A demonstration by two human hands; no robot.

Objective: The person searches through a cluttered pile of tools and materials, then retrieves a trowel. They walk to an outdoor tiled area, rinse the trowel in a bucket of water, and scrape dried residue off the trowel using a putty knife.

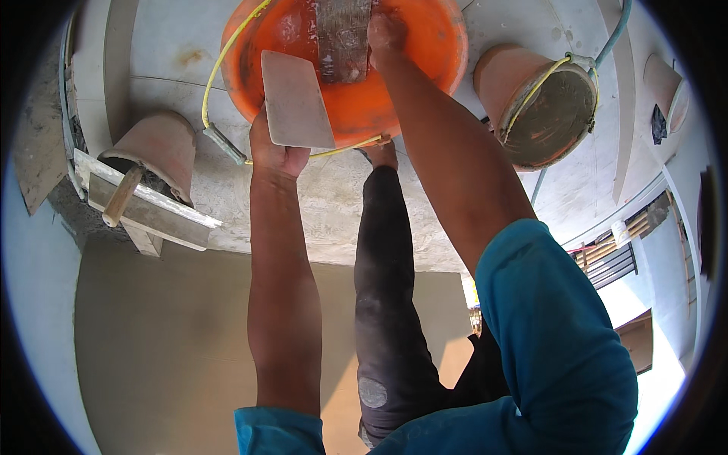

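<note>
My left hand point(278, 151) grips a pale, flat, tapered plate point(298, 102), held over the near left rim of an orange basin point(358, 108). The plate resembles a trowel blade; its underside and any handle are hidden. In the basin, my right hand point(388, 37) is closed at the right edge of a wet, grey-brown flat board point(344, 42). The fingers on its far side cannot be seen, and the board's top runs out of the picture. A yellow wire handle point(222, 62) with a grey grip hangs at the basin's left side.
At left a tilted bucket point(165, 136) has a wooden-handled tool point(125, 196) and a long straight board point(148, 199) by its mouth. On the right, another bucket point(495, 74) bears grey mortar residue, beside a blue-green hose point(617, 31). My foot point(382, 154) stands near the basin.
</note>
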